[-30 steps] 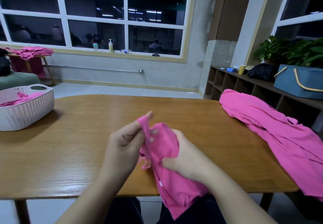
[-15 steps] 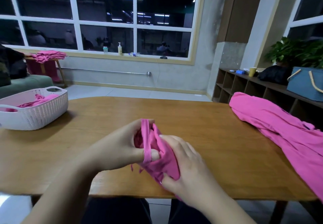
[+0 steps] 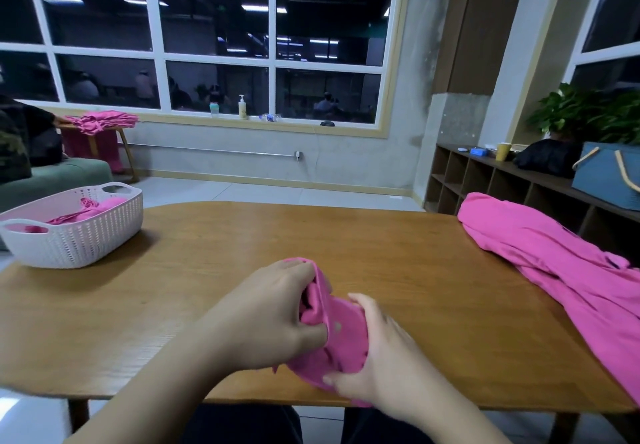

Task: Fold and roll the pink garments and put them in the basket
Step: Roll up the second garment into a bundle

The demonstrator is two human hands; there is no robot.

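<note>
— So where is the garment right now?

— Both hands have it, just above the near edge of the wooden table (image 3: 214, 246). The left hand (image 3: 266, 319) curls its fingers round the upper end of the pink garment roll (image 3: 341, 333), thumb pressed into the cloth; the right hand (image 3: 377, 364) cups the lower end from the side, fingers wrapped under it.

— Is it rolled tight?

— Partly, I'd say. A fold still gapes at the top, near the left fingertips, so the bundle looks loose there.

— How will it handle?

— Soft, light and limp, by the look of it: thin knit fabric that springs open once pressure comes off. Holding it round the middle with the whole palm should keep the layers from unrolling; a pinch at one end would likely let the rest sag out.

— And where does it go?

— Into the white woven basket (image 3: 74, 236) at the far left of the table, well apart from the hands, with pink cloth already inside. It's a reach across to the left.

— Anything left after this one?

— A large pink garment (image 3: 561, 270) lies spread along the right side of the table, hanging over the edge, not yet folded
</note>
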